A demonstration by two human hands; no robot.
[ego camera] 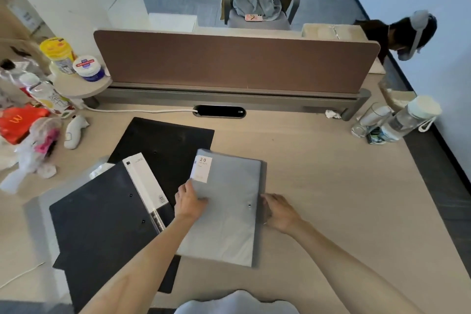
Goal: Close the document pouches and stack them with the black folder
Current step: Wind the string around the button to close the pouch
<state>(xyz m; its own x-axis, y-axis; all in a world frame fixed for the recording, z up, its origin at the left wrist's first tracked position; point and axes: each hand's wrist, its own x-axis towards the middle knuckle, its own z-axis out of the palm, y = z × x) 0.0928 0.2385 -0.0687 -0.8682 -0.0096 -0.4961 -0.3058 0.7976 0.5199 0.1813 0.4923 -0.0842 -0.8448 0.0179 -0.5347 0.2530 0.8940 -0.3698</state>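
Between both hands (190,202), grey pouch (226,209)

Left hand (190,202) lies flat, fingers spread; right hand (279,210) curls, both forearms extended forward.

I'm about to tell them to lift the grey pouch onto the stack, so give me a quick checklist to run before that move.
1. Grey pouch flap closed: ok; it lies flat, with its snap showing on top.
2. Snap actually fastened: cannot tell.
3. Both hands on the pouch: ok; left hand rests on its left edge, right hand is at its right edge.
4. Dark pouch closed: cannot tell; a white-labelled folder overlaps its right side.
5. Black folder free to take a stack: not ok; both pouches overlap it.
6. Desk right of the pouch free: ok.
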